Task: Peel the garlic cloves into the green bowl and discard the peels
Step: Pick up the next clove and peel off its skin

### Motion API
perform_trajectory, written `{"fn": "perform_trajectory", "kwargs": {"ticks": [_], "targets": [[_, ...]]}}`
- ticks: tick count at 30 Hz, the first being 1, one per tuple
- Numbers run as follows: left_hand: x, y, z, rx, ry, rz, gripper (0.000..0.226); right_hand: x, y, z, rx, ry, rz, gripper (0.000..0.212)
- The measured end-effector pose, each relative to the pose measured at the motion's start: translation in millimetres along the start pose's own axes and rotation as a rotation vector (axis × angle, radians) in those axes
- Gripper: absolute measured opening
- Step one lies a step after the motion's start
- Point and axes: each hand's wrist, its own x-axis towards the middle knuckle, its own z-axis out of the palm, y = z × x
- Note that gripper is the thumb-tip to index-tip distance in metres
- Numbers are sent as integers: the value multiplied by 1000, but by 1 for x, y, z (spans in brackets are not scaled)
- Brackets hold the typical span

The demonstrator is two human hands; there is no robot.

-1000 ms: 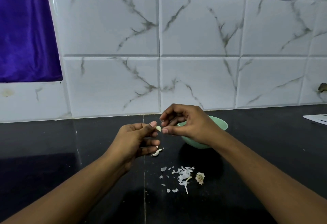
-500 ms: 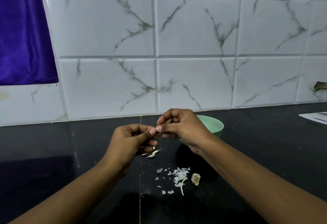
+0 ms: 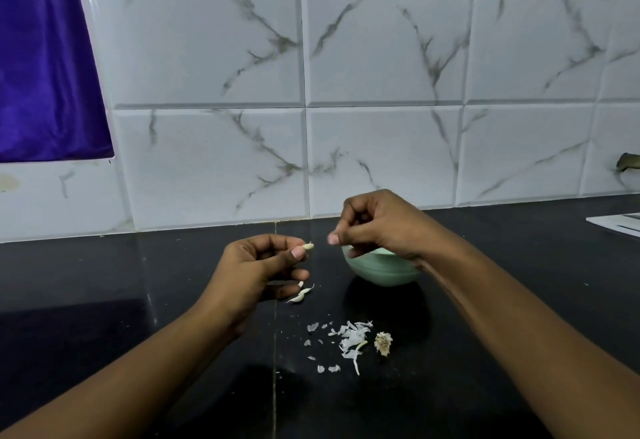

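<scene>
My left hand pinches a small pale garlic clove between thumb and forefinger, above the black counter. A short gap to the right is my right hand, fingers curled and thumb against forefinger; nothing shows between them. It hovers over the near-left rim of the green bowl, whose inside it hides. Two slim unpeeled cloves lie on the counter just under my left fingers. A scatter of white peels and a dry garlic root stub lie in front of the bowl.
The black counter meets a white marble-tiled wall just behind the bowl. A white flat sheet lies at the far right edge. A purple cloth hangs at the upper left.
My hands were together on the clove; now my right hand has pulled away up and to the right, leaving the clove in my left fingers.
</scene>
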Motion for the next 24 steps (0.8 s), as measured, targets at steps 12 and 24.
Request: {"fn": "perform_trajectory", "kwargs": {"ticks": [12, 24], "targets": [[-1, 1, 0, 10, 1, -10, 7, 0, -4, 11, 2, 55, 107, 37], [-2, -2, 3, 64, 44, 80, 4, 5, 18, 35, 208, -43, 86, 9]]}}
